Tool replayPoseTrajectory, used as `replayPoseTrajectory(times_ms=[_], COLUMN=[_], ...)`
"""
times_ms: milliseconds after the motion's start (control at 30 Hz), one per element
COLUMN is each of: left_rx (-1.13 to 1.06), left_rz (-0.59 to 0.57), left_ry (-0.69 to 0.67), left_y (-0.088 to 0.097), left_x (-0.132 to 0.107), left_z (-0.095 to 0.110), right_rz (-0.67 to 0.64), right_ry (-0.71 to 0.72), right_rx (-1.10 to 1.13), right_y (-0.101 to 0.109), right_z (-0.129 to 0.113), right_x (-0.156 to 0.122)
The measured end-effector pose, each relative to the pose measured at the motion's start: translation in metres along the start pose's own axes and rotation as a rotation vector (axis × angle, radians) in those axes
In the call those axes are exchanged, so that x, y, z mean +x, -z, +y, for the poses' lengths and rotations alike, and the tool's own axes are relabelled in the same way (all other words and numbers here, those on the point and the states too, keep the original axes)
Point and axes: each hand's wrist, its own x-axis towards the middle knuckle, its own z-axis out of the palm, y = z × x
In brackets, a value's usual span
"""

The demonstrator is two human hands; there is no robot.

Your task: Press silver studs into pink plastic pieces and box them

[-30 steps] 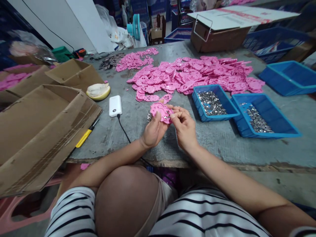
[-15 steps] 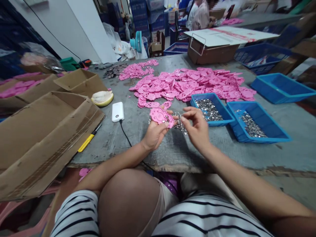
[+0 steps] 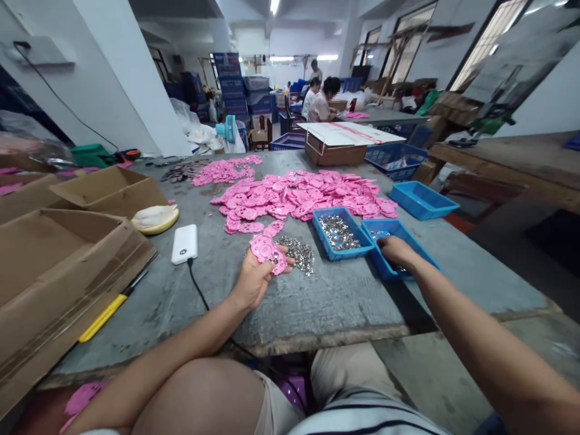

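Observation:
My left hand (image 3: 254,281) is closed on a flat pink plastic piece (image 3: 263,246) with an ornate, scalloped outline, its thumb across the lower end. Small shiny metal bits appear by the thumb. Just beyond lies a heap of small silvery metal parts (image 3: 299,255) on the table. My right hand (image 3: 401,251) reaches down into the right blue tray (image 3: 426,257), which holds similar metal parts; its fingertips are hidden, so I cannot tell what they grip. Beside it stands another blue tray (image 3: 348,254) of metal parts. A wide pile of pink pieces (image 3: 303,192) lies behind.
A white power bank (image 3: 185,244) with a black cable lies at left, near a yellow cutter (image 3: 103,317) and open cardboard boxes (image 3: 67,260). A third blue tray (image 3: 426,208) stands at the right edge. Behind are a lidded carton (image 3: 335,154) and seated people (image 3: 321,107).
My right hand has moved from beside the pink piece rightward into the right blue tray. My left hand keeps the pink piece. The camera has tilted up and turned right.

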Motion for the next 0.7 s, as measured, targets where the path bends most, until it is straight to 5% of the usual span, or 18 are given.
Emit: replayPoseTrajectory(times_ms=[400, 600, 700], left_rx=[0.018, 0.016, 0.027], left_rz=[-0.006, -0.025, -0.035], left_ry=[0.050, 0.055, 0.093], left_y=[0.002, 0.001, 0.001], left_x=[-0.002, 0.000, 0.000], left_z=[-0.001, -0.003, -0.003], right_rz=[0.116, 0.216, 0.282], right_ry=[0.053, 0.049, 0.114], right_rx=[-0.135, -0.036, 0.207], right_y=[-0.004, 0.000, -0.005], right_z=[-0.004, -0.002, -0.013], right_x=[-0.015, -0.014, -0.019])
